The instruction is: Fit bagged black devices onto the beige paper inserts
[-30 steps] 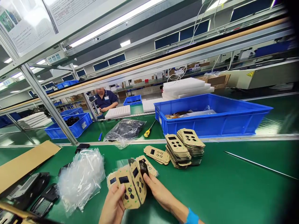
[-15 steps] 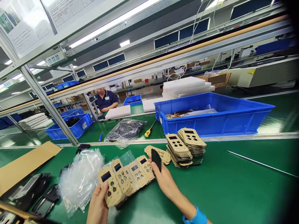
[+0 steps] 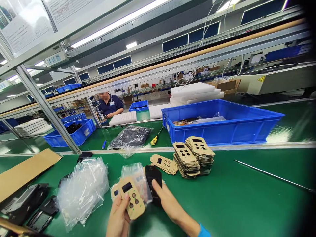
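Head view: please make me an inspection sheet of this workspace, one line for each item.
Surface: green belt, flat.
Job's things: tan keypad sheets, black part, two stacks of tan sheets behind them.
Clutter: heap of clear bags, cardboard, black devices, screwdriver.
Grippers: left hand grips the tan keypad sheets; right hand grips the black part.
Cables: white cables hang from overhead.
Surroundings: blue bin, white foam sheets, a seated person across the line.
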Motion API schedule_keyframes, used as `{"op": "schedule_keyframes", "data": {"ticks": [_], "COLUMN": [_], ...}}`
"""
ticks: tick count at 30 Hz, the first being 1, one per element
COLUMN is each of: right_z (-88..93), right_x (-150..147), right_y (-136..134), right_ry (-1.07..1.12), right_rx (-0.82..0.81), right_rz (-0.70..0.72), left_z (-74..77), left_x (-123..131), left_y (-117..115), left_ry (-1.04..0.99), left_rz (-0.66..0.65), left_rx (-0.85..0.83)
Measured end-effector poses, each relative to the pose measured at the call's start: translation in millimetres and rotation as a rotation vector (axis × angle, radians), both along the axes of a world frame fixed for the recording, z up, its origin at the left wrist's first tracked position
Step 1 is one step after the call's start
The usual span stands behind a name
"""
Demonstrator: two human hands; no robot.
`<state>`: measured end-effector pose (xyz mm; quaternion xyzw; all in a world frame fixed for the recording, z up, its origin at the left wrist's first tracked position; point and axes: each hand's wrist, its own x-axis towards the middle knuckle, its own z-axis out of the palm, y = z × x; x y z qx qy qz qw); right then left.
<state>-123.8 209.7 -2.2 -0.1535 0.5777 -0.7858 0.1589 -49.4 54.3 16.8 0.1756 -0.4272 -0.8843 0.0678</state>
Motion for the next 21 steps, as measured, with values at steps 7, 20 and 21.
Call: {"op": "schedule_keyframes", "data": {"ticks": [7, 20, 21], "right_z": [-4.5, 2.1, 2.6], "right_x": [5, 18, 20], "right_y": [1, -4, -4], "right_ry": [0.602, 1.461, 1.457], "right_rx": [0.358, 0.822, 0.8], "right_rz": [-0.201, -0.109, -0.094], "left_z": [-13.1, -11.7, -9.8], "left_x": [-4, 5, 5], "left_y": [-1, -20, -22], "left_ry": [0.009, -0.08, -0.09], "left_rz": [0.2, 0.023, 0.032], "left_rx": [-0.038, -0.071, -0.105]}}
